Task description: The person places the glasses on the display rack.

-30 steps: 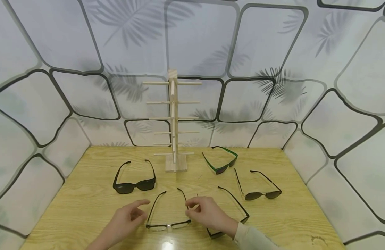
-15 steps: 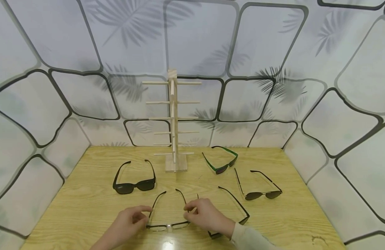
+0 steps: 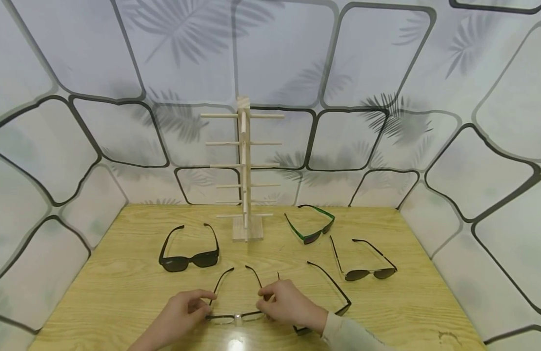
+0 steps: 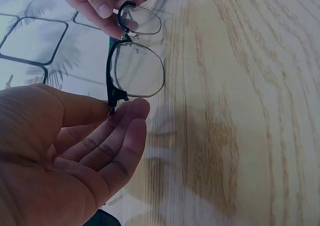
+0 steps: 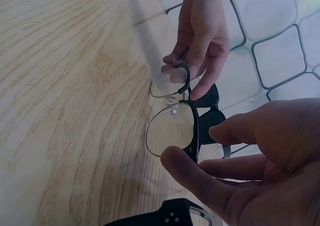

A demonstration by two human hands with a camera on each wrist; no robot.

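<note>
Both left hand (image 3: 184, 308) and right hand (image 3: 290, 303) pinch the glasses (image 3: 238, 318) by the temples, tabletop (image 3: 116, 297) contact unclear, right hinge hidden by fingers (image 3: 267, 307), sunglasses (image 3: 343, 309) partly covered by the right wrist, left hand having closed in from beside its temple 1.0 s ago.
</note>
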